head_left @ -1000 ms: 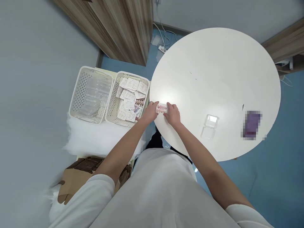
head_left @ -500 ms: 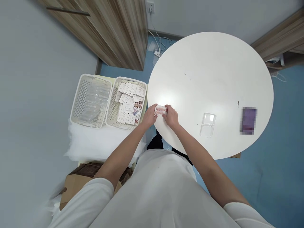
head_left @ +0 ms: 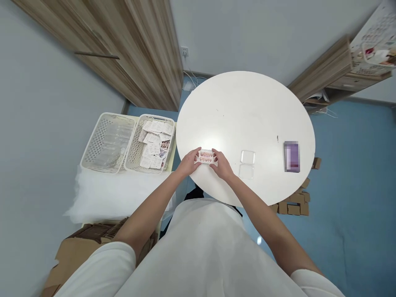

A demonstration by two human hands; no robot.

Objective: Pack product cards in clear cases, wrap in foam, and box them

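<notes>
Both hands grip a small white card of pink press-on nails [head_left: 206, 156], with the nails in two rows facing up. My left hand [head_left: 188, 162] pinches its left end between thumb and fingers. On the right end my right hand [head_left: 222, 166] has the same sort of pinch. The card is over the near left part of the round white table [head_left: 244, 107]; whether it touches the tabletop I cannot tell. To the right of my right hand lies a clear plastic case [head_left: 247, 164], hinged open and flat.
Left of the table, a white basket [head_left: 128, 163] contains several printed cards. Beside it another white basket [head_left: 85, 154] has clear plastic cases. White wrapping sheets [head_left: 108, 194] and a cardboard box [head_left: 68, 260] are nearer me. A blurred purple object [head_left: 292, 156] lies on the table's right side.
My view has shifted, bringing more of the right side and floor boxes into sight. Both hands still hold the card, now farther from the table's left edge and closer to the clear case.
</notes>
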